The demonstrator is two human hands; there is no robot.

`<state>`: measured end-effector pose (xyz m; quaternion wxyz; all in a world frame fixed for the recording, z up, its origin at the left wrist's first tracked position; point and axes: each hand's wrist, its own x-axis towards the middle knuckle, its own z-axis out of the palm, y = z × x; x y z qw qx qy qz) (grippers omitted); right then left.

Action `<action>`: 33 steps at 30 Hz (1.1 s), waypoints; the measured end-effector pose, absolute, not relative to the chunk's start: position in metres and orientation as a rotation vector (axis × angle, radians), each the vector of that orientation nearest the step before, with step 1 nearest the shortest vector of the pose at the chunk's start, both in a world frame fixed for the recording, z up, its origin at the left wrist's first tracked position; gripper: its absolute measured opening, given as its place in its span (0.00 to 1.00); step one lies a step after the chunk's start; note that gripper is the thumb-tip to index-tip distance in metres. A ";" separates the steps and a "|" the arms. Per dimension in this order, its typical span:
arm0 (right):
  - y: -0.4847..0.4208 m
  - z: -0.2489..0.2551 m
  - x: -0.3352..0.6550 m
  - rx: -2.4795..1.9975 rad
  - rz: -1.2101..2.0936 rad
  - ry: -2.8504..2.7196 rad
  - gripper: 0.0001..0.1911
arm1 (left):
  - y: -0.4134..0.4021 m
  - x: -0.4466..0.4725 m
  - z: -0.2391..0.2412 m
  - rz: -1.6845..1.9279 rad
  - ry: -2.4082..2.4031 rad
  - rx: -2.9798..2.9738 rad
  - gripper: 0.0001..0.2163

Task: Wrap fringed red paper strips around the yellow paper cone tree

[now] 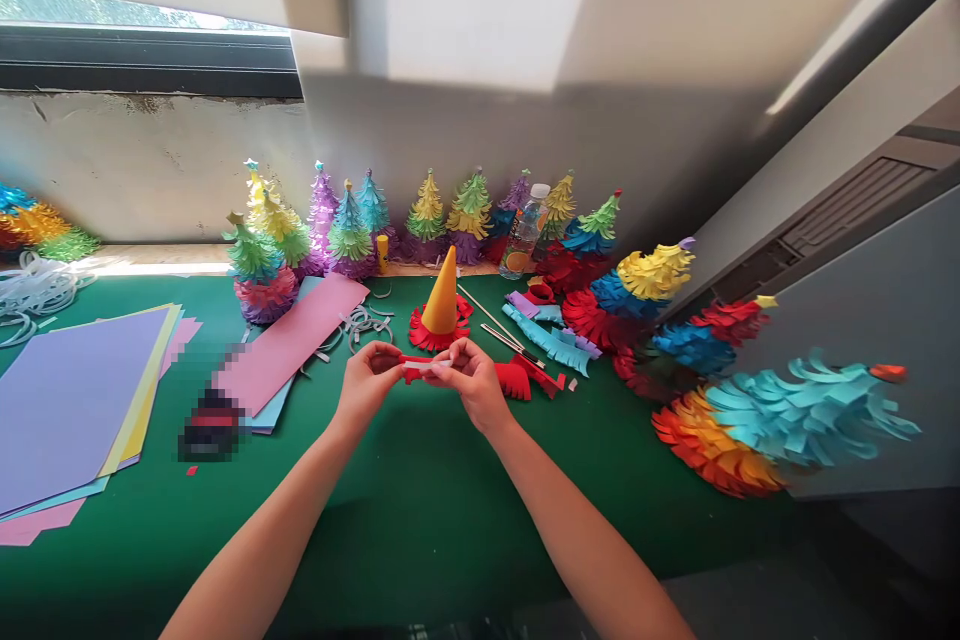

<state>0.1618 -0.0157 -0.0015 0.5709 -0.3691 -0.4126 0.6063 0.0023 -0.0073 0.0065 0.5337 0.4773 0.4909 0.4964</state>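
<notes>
Over the green table, a red fringed paper strip [411, 372] is stretched between my two hands. My left hand [369, 385] pinches its left end between thumb and fingers. With thumb and fingertips closed, my right hand [474, 382] grips the strip further right, and its fringed tail shows beyond that hand. A narrow white band [427, 364], perhaps tape, runs along the strip's edge between the hands. Just behind them stands a yellow paper cone [441, 298] with a red fringe [420, 335] round its base.
Colored paper sheets [75, 400] and a pink strip [300, 340] lie at left, near a blurred dark object [211, 428]. White tape curls [367, 325] lie left of the cone; thin sticks [499, 320] and blue fringed strips [551, 335] lie right. Paper trees [427, 210] and a bottle [525, 230] line the back.
</notes>
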 end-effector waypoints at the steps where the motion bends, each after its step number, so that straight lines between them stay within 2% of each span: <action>1: -0.016 -0.003 0.159 -0.858 1.430 -0.944 0.22 | -0.008 0.004 0.006 1.190 1.162 1.134 0.12; 10: -0.016 -0.009 0.152 -0.920 1.343 -0.868 0.27 | -0.013 0.007 0.009 1.179 1.172 1.219 0.10; 33: -0.017 -0.004 0.150 -0.974 1.247 -0.890 0.25 | -0.015 0.009 0.011 1.156 1.036 1.086 0.13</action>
